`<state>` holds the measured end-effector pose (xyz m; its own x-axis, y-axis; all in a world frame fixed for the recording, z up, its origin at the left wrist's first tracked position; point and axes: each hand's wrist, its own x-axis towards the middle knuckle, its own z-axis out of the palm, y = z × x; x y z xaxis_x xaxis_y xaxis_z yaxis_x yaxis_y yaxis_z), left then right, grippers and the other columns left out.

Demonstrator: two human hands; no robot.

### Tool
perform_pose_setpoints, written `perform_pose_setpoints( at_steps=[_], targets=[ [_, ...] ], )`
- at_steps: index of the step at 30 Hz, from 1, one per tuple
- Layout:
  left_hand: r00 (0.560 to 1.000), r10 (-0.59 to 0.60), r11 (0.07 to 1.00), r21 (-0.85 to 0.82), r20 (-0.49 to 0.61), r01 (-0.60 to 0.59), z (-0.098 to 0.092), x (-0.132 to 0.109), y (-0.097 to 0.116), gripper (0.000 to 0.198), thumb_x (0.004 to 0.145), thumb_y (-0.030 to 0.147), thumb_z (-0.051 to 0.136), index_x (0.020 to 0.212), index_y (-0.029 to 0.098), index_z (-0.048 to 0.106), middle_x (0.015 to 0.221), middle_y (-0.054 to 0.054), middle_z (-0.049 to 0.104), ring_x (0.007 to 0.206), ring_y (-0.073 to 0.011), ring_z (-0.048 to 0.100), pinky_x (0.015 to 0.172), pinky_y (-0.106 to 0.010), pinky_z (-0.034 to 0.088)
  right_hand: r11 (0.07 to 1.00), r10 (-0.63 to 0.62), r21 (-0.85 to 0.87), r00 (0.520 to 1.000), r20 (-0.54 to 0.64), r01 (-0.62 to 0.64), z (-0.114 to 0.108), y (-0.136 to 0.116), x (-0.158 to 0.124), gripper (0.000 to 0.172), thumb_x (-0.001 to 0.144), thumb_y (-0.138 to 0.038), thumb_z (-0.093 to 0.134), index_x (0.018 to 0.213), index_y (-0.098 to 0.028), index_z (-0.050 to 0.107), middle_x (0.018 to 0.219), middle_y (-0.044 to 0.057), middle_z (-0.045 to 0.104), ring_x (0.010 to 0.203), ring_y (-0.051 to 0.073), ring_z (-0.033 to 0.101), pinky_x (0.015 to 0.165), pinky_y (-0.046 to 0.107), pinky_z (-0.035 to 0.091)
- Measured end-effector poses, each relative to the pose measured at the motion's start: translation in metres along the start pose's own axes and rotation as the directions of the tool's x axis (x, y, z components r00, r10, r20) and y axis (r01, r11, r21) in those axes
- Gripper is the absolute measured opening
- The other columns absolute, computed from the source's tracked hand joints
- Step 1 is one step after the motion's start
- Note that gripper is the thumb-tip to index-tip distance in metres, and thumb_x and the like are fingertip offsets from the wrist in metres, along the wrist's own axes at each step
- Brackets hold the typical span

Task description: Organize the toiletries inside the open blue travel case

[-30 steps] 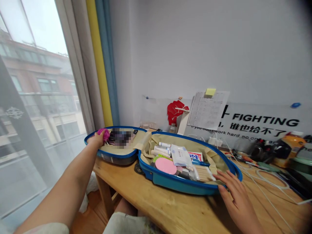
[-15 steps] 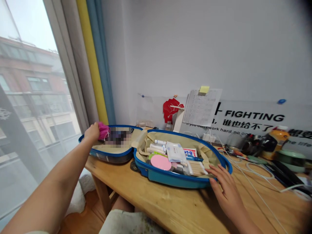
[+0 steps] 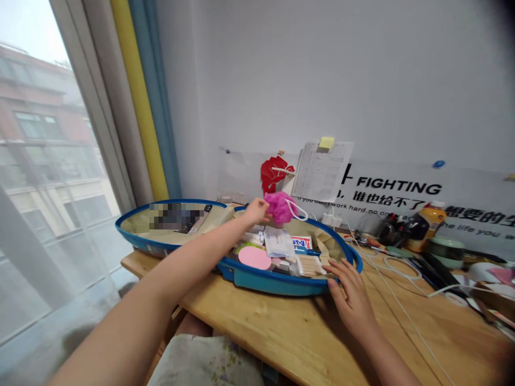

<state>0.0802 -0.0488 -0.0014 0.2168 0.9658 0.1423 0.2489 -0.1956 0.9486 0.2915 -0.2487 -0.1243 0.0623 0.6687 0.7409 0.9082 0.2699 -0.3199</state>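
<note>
My left hand [image 3: 255, 210] is shut on a pink mesh bath puff [image 3: 279, 208], which has a white loop hanging from it. It holds the puff above the far part of the right half of an open blue hard-shell suitcase [image 3: 273, 287]. That half holds white tubes [image 3: 253, 236], a white packet [image 3: 279, 242], a pink round sponge [image 3: 254, 258] and a bundle of wooden cotton swabs [image 3: 309, 265]. My right hand [image 3: 350, 292] rests with spread fingers against the suitcase's near right rim. The left half [image 3: 132, 236] holds a pixelated, unreadable object [image 3: 175, 217].
The suitcase lies on a wooden desk [image 3: 257, 332]. White cables [image 3: 396, 300] run across the desk to its right, near an orange-labelled bottle [image 3: 426, 222] and a green container [image 3: 444, 252]. A curtained window is on the left, and papers hang on the wall behind.
My left hand has carried the puff rightward from the suitcase's left half to above its right half. The view has also turned slightly, and my right hand stays at the rim.
</note>
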Motion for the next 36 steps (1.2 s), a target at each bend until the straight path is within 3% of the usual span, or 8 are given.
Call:
perform_pose_setpoints(
  at_steps=[4, 8, 13, 18, 22, 26, 32, 36],
  targets=[
    [0.988, -0.031, 0.999, -0.012, 0.152, 0.033, 0.062, -0.005, -0.004, 0.003, 0.092, 0.018, 0.045, 0.095, 0.017, 0.046, 0.079, 0.001, 0.059, 0.065, -0.0088, 0.066, 0.059, -0.02, 0.054, 1.0, -0.004, 0.001, 1.0, 0.017, 0.004, -0.002, -0.002, 0.0, 0.039, 0.09, -0.048, 0.037, 0.106, -0.024, 0.063, 0.117, 0.009, 0.062, 0.124, 0.028, 0.045, 0.1, 0.054, 0.039],
    [0.962, -0.055, 0.997, 0.07, 0.266, 0.038, 0.095, -0.012, -0.014, 0.009, 0.092, 0.015, 0.041, 0.093, 0.015, 0.05, 0.07, 0.001, 0.058, 0.062, -0.0088, 0.064, 0.056, -0.019, 0.052, 1.0, 0.022, 0.003, 1.0, 0.022, -0.022, -0.001, -0.003, -0.001, 0.038, 0.09, -0.048, 0.038, 0.108, -0.024, 0.062, 0.119, 0.008, 0.061, 0.126, 0.028, 0.043, 0.101, 0.055, 0.038],
    [0.926, -0.064, 0.963, 0.268, 0.373, -0.042, 0.104, -0.019, -0.029, 0.012, 0.081, 0.012, 0.052, 0.073, 0.014, 0.06, 0.054, 0.0, 0.056, 0.058, -0.0139, 0.06, 0.06, -0.025, 0.05, 1.0, -0.006, -0.016, 1.0, 0.008, 0.006, -0.001, -0.003, -0.001, 0.036, 0.09, -0.044, 0.039, 0.108, -0.024, 0.062, 0.12, 0.008, 0.061, 0.127, 0.027, 0.043, 0.101, 0.053, 0.039],
    [0.911, -0.001, 0.896, 0.404, 0.412, -0.182, 0.082, -0.018, -0.019, 0.01, 0.077, 0.019, 0.06, 0.077, 0.015, 0.069, 0.068, -0.002, 0.066, 0.07, -0.0145, 0.062, 0.073, -0.025, 0.049, 0.996, -0.072, -0.049, 0.997, -0.025, 0.071, 0.0, 0.0, 0.0, 0.034, 0.091, -0.042, 0.039, 0.109, -0.024, 0.061, 0.118, 0.008, 0.062, 0.125, 0.027, 0.044, 0.098, 0.051, 0.042],
    [0.924, 0.048, 0.821, 0.512, 0.38, -0.253, 0.036, -0.009, -0.007, 0.028, 0.086, 0.031, 0.052, 0.105, 0.018, 0.068, 0.094, -0.002, 0.07, 0.083, -0.0133, 0.063, 0.077, -0.021, 0.049, 0.993, -0.1, -0.07, 0.994, -0.038, 0.097, 0.002, 0.006, -0.001, 0.035, 0.091, -0.043, 0.038, 0.11, -0.024, 0.061, 0.116, 0.008, 0.063, 0.123, 0.028, 0.047, 0.096, 0.051, 0.043],
    [0.967, 0.094, 0.67, 0.704, 0.235, -0.236, -0.05, 0.004, -0.017, 0.037, 0.093, 0.027, 0.036, 0.122, 0.021, 0.058, 0.121, -0.005, 0.062, 0.109, -0.0147, 0.057, 0.093, -0.023, 0.043, 0.991, -0.108, -0.076, 0.994, -0.034, 0.106, 0.003, 0.009, -0.001, 0.035, 0.09, -0.044, 0.039, 0.11, -0.024, 0.061, 0.116, 0.008, 0.063, 0.122, 0.028, 0.047, 0.096, 0.051, 0.043],
    [0.999, -0.027, 0.278, 0.96, -0.031, 0.037, -0.196, 0.002, -0.074, 0.047, 0.078, 0.016, 0.052, 0.124, 0.006, 0.053, 0.127, -0.025, 0.051, 0.121, -0.0361, 0.047, 0.097, -0.048, 0.039, 0.99, -0.119, -0.088, 0.992, -0.044, 0.115, 0.002, 0.008, 0.0, 0.035, 0.09, -0.044, 0.038, 0.108, -0.025, 0.062, 0.114, 0.007, 0.064, 0.121, 0.028, 0.049, 0.095, 0.05, 0.044],
    [0.99, -0.134, 0.072, 0.996, -0.045, 0.055, -0.249, -0.009, -0.112, 0.055, 0.067, 0.015, 0.064, 0.121, 0.007, 0.055, 0.124, -0.026, 0.052, 0.117, -0.0378, 0.05, 0.093, -0.047, 0.043, 0.988, -0.122, -0.099, 0.992, -0.037, 0.118, 0.001, 0.01, -0.001, 0.035, 0.09, -0.043, 0.039, 0.108, -0.025, 0.062, 0.115, 0.008, 0.064, 0.122, 0.029, 0.048, 0.095, 0.051, 0.044]
  ],
)
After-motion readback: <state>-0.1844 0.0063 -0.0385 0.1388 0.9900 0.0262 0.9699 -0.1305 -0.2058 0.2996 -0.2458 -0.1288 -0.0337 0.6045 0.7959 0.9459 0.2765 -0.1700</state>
